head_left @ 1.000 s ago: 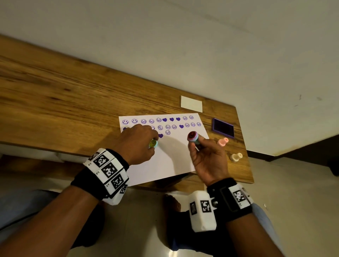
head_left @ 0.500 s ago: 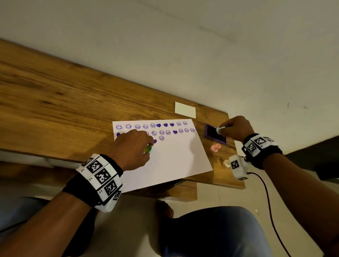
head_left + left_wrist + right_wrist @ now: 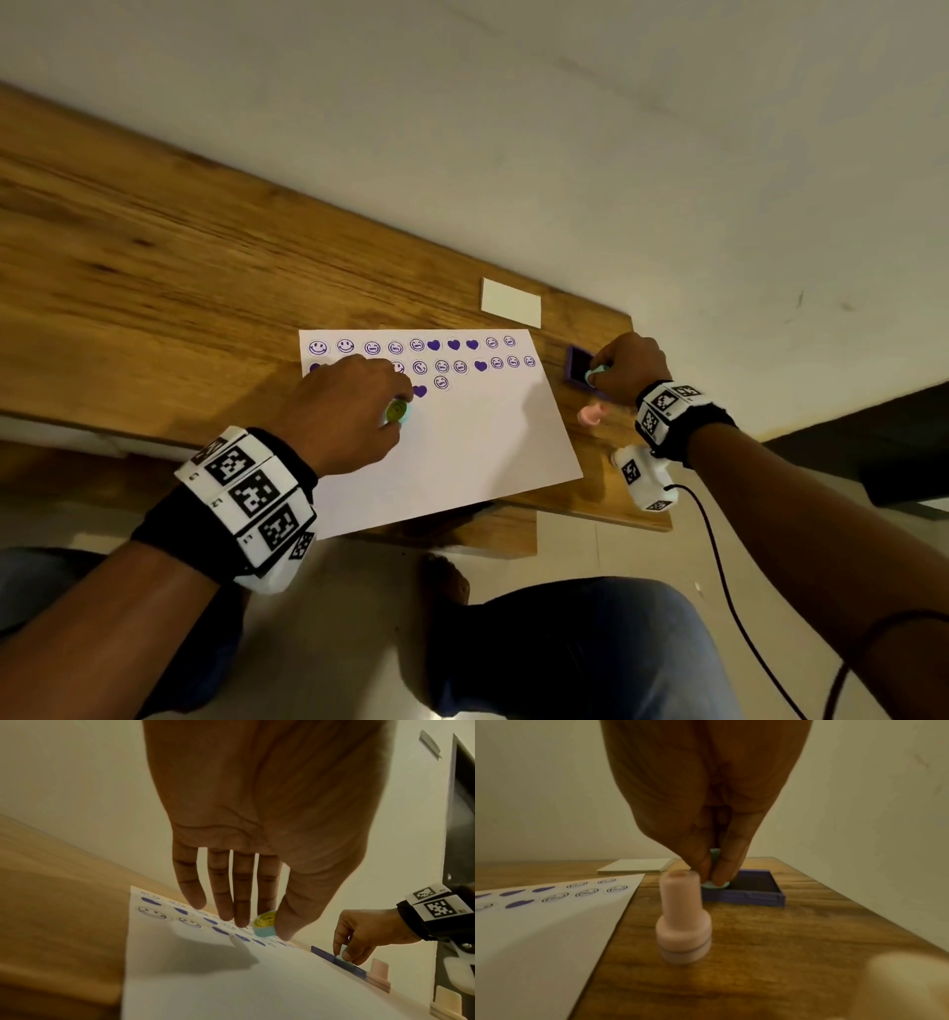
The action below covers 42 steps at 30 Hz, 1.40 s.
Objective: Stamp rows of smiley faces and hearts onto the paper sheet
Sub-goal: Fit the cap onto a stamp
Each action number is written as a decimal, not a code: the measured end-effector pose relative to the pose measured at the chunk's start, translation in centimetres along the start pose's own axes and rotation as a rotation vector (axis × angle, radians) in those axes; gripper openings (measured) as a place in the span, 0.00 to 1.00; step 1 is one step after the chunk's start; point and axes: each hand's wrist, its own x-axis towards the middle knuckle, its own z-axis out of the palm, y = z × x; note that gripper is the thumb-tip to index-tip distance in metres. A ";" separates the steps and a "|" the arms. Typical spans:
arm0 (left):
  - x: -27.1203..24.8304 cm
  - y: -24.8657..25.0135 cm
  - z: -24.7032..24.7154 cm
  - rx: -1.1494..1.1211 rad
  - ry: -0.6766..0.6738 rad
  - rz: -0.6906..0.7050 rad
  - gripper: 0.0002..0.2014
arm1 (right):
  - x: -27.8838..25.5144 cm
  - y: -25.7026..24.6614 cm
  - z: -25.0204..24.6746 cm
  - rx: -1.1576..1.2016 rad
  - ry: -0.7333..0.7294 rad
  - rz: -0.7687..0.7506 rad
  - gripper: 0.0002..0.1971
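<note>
The white paper sheet [image 3: 462,452] lies on the wooden table [image 3: 154,267]; it carries two full rows of purple smileys and hearts and a short third row. My left hand [image 3: 382,406] is over the third row and pinches a light-blue stamp with a yellow-green top [image 3: 264,923] between thumb and forefinger, the other fingers pointing down at the sheet. Right of the sheet, my right hand [image 3: 713,876] pinches a mint stamp [image 3: 714,885] and holds it face down on the purple ink pad [image 3: 757,892].
A pink stamp [image 3: 590,413] stands upright between the sheet and my right wrist, and a cream stamp [image 3: 447,998] stands nearer the table's front edge. A white card [image 3: 511,302] lies behind the sheet. The table's right edge is just past the ink pad.
My right hand has carried its stamp from above the sheet rightward onto the ink pad and stays there. The left hand has kept its place on the sheet.
</note>
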 end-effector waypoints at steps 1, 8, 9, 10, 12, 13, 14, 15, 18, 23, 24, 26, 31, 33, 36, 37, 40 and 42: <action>-0.1 0.1 0.0 0.001 -0.002 -0.001 0.19 | -0.1 -0.1 0.0 0.004 -0.001 0.003 0.12; -0.4 0.1 0.0 -0.045 0.007 0.007 0.18 | 0.7 0.0 -0.4 -0.009 -0.078 -0.006 0.13; -0.2 0.0 -0.1 -0.067 0.014 0.012 0.17 | 0.7 0.0 -0.7 -0.024 -0.079 -0.022 0.12; -0.1 0.0 -0.1 -0.089 0.023 0.014 0.17 | 0.4 0.0 -1.0 -0.017 -0.053 -0.035 0.12; 0.1 -0.1 -0.3 -0.120 0.034 0.011 0.16 | -0.7 -0.4 -1.8 0.117 0.082 -0.042 0.10; 0.2 -0.2 -0.4 -0.122 0.038 0.008 0.16 | -1.5 -0.8 -2.0 0.248 0.154 -0.041 0.09; 0.3 -0.2 -0.4 -0.119 0.040 0.012 0.16 | -2.8 -1.4 -2.4 0.439 0.188 -0.034 0.08; 0.4 -0.3 -0.4 -0.116 0.036 0.014 0.16 | -4.2 -2.4 -2.5 0.680 0.171 -0.029 0.06; 0.5 -0.1 0.0 -0.103 0.020 0.019 0.17 | -9.1 -5.5 -2.2 1.449 -0.114 -0.025 0.06; 0.5 -0.1 0.2 -0.104 0.014 0.018 0.17 | -13.6 -9.3 1.5 2.157 -0.608 0.130 0.16; 0.5 -0.2 0.1 -0.106 0.015 0.018 0.18 | -14.2 -9.7 2.2 2.218 -0.667 0.135 0.21; 0.5 -0.3 0.1 -0.110 0.014 0.014 0.18 | -15.0 -10.4 2.9 2.292 -0.741 0.125 0.24; 0.4 -0.2 0.0 -0.116 0.001 0.012 0.19 | -15.3 -10.3 3.4 2.407 -0.806 0.120 0.25; 0.3 -0.2 -0.1 -0.119 0.001 0.012 0.19 | -14.9 -10.1 3.1 2.341 -0.740 0.137 0.21; 0.2 -0.2 -0.1 -0.120 0.006 0.017 0.18 | -13.4 -9.7 2.1 1.932 -0.475 0.117 0.10; 0.2 -0.2 -0.2 -0.118 0.003 0.017 0.18 | -12.7 -9.5 1.7 1.738 -0.384 0.105 0.09; 0.3 0.0 -0.3 -0.124 -0.007 0.016 0.17 | -10.4 -9.2 1.6 1.116 -0.115 0.016 0.07; 0.3 -0.1 -0.3 -0.126 -0.015 0.015 0.17 | -9.1 -9.6 2.2 0.706 -0.015 -0.090 0.07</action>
